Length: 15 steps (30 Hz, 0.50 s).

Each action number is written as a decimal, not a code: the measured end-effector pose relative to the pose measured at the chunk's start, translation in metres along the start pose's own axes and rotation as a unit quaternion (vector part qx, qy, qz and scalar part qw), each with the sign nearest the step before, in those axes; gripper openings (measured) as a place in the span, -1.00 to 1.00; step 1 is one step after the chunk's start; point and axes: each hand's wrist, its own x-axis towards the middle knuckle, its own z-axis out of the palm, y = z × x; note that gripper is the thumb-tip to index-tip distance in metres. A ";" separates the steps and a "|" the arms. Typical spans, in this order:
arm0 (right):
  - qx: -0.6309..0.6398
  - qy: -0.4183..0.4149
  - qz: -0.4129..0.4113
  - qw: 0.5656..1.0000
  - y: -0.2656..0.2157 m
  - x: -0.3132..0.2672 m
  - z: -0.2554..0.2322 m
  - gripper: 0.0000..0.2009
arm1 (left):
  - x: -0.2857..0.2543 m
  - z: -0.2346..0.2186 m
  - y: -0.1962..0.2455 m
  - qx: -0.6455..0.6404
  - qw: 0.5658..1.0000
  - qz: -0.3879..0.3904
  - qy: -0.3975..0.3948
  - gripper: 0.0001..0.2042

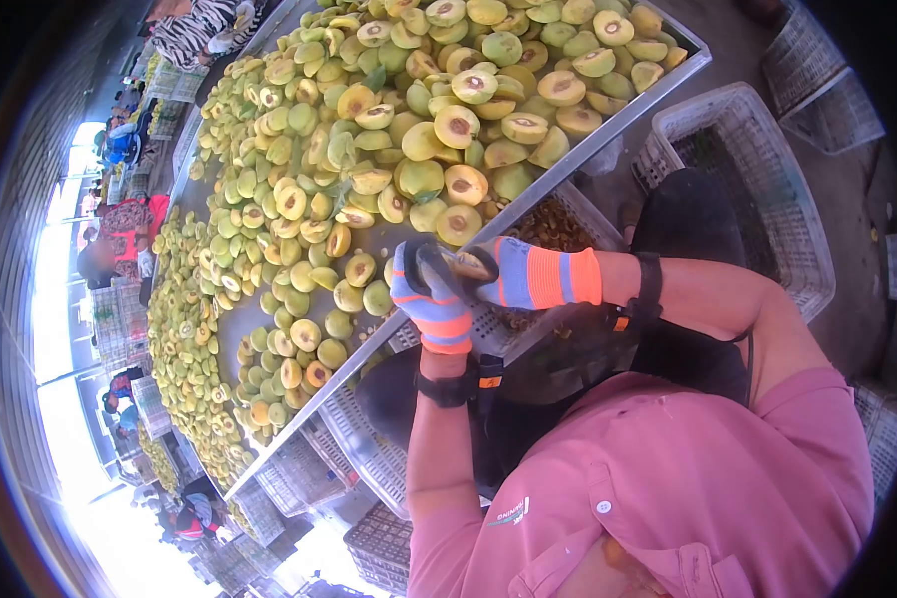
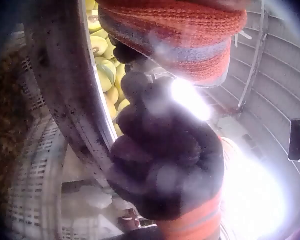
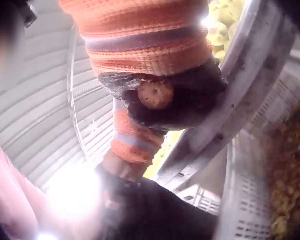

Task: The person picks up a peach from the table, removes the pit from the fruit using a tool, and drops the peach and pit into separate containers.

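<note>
Both hands wear orange and blue knit gloves with dark coated palms and meet over the metal table's near edge. In the head view the left hand [image 1: 432, 294] curls its fingers at a cut fruit half [image 1: 475, 264], which lies between the hands. Against its other side is the right hand [image 1: 533, 274]. The right wrist view has the right hand [image 3: 165, 95] curled round an object with a round brown end [image 3: 156, 95]; the rest of it is hidden. Curled dark fingers of the right hand [image 2: 165, 145] show below the left cuff in the left wrist view.
Halved yellow-green fruit [image 1: 299, 199] is heaped on the metal table [image 1: 608, 135]. White crates [image 1: 817, 229] stand at the right and under the edge, one holding brown scraps [image 1: 548, 224]. Other people and stacked crates are at the far left.
</note>
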 end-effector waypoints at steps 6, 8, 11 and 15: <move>-0.007 0.005 0.029 1.000 -0.019 0.000 -0.014 -0.76 | 0.000 0.004 -0.009 0.064 0.993 0.096 0.029 -0.77; -0.048 -0.009 0.041 0.998 -0.023 -0.003 -0.019 -0.76 | 0.000 0.004 -0.006 0.087 0.990 0.110 0.032 -0.77; -0.028 -0.073 0.118 0.990 -0.038 -0.002 -0.038 -0.75 | -0.004 0.006 -0.009 0.024 0.999 0.014 0.028 -0.78; -0.019 -0.062 0.152 0.986 -0.045 -0.004 -0.043 -0.76 | -0.002 0.000 -0.010 0.005 0.997 -0.064 -0.031 -0.80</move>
